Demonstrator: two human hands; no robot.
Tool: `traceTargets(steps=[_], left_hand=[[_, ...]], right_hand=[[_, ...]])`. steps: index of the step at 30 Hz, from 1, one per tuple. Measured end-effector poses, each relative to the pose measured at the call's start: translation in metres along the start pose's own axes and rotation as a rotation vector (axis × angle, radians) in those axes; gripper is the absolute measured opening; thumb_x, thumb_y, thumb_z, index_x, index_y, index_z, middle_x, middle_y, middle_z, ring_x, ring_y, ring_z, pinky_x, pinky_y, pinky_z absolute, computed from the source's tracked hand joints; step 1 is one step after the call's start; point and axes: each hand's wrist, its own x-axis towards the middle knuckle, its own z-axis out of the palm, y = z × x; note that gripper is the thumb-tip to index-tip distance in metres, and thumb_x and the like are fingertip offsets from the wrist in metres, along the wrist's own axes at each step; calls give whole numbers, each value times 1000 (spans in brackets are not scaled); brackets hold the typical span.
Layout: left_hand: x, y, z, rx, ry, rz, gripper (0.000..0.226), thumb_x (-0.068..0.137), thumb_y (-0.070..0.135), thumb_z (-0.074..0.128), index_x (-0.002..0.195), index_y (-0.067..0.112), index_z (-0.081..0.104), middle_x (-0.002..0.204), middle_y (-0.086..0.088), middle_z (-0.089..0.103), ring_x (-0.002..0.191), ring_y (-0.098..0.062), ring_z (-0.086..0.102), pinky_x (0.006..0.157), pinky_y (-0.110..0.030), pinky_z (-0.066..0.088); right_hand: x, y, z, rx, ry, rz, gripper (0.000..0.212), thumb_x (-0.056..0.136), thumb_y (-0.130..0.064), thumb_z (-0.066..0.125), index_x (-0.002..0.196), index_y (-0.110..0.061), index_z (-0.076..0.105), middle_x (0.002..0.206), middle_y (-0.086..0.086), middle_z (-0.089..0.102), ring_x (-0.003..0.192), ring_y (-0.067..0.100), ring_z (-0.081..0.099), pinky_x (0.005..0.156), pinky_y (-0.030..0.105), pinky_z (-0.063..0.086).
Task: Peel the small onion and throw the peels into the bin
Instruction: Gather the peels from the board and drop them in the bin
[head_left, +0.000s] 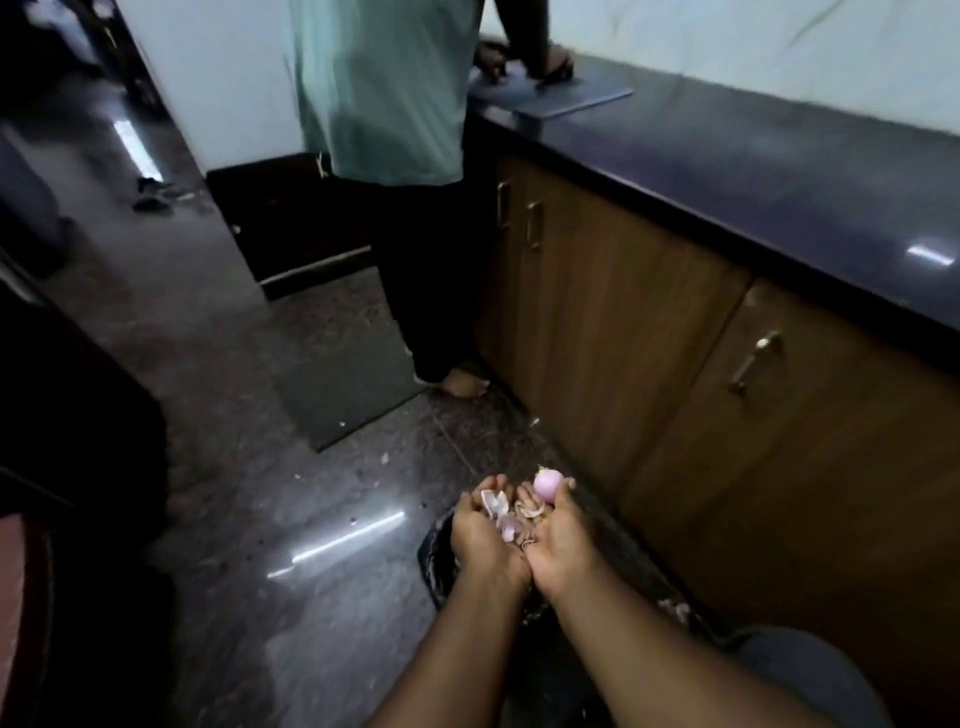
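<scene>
Cupping peels (493, 506) and an onion (547, 486), the hands (483, 543) (560, 545) mostly hide the bin (434, 564).

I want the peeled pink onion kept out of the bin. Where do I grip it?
Pinch the round peeled pink onion across its bare upper half, from above: the right hand holds its underside, and papery onion skins crowd the left hand.
</scene>
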Motion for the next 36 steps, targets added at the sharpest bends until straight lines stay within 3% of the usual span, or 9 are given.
traceTargets(steps=[4, 7, 12, 17, 19, 23, 27, 33, 36], left_hand=[[45, 4, -4, 52, 150, 71, 55, 109, 55, 35, 114, 10, 66, 88, -8, 62, 53, -17, 59, 60, -27, 50], [82, -7, -11, 125, 236, 103, 84, 86, 84, 47, 127, 14, 66, 126, -7, 67, 101, -30, 71, 95, -43, 58], [143, -30, -40, 209, 284, 176, 106, 64, 98, 57, 143, 27, 53, 148, -12, 58, 128, -36, 62, 113, -56, 48], [84, -38, 4, 396, 333, 588, 34, 107, 8, 47, 137, 16, 63, 121, -12, 74, 121, -33, 67, 112, -49, 50], [60, -56, 22, 465, 247, 598, 26, 106, 2, 46, 124, 11, 64, 97, -6, 75, 107, -30, 70, 103, -41, 51], [5, -113, 66, 557, 44, 658, 24, 108, 2, 42, 126, -1, 57, 104, -18, 67, 100, -31, 65, 88, -37, 50], [-75, -195, 114, 655, -238, 619, 22, 108, 2, 40, 107, 17, 56, 93, -13, 64, 78, -16, 61, 77, -31, 49], [-226, -333, 157, 779, -804, 479, 21, 107, -2, 40, 108, 11, 56, 74, -7, 59, 48, 2, 61, 50, -13, 49], [-281, -401, 167, 928, -1137, 638, 18, 104, -3, 49, 108, 10, 61, 82, 1, 63, 62, 9, 63, 59, -8, 48]], right_hand=[[48, 11, -6, -216, 101, -60, 56, 106, -49, 38, 137, -5, 55, 151, 22, 49, 122, 41, 62, 104, 53, 48], [72, 7, -13, -388, 201, -128, 38, 106, -43, 41, 114, -15, 65, 115, 15, 69, 69, 20, 72, 60, 34, 55], [86, -5, -14, -489, 187, -133, 46, 109, -41, 35, 131, -8, 60, 119, 6, 55, 90, 13, 55, 57, 23, 48], [78, -23, -15, -699, 190, -272, 41, 109, -36, 38, 118, -6, 63, 94, 4, 66, 76, 15, 60, 46, 17, 49], [63, -44, -15, -772, 166, -427, 34, 110, -26, 36, 116, -3, 61, 96, 1, 62, 91, 18, 57, 55, 11, 45], [18, -110, -26, -775, 150, -711, 23, 109, -19, 39, 102, -5, 57, 96, 4, 65, 86, 9, 60, 72, 1, 43], [-62, -200, -46, -656, 149, -1057, 18, 108, -9, 41, 97, -8, 55, 96, 4, 64, 75, -15, 59, 80, 5, 43], [-214, -328, -103, -570, 324, -1544, 22, 104, -35, 45, 104, -16, 56, 95, -8, 65, 81, -8, 60, 78, 12, 47], [-290, -384, -143, -659, 594, -1795, 31, 101, -46, 44, 109, -18, 55, 95, -8, 65, 84, 6, 63, 76, 23, 49]])
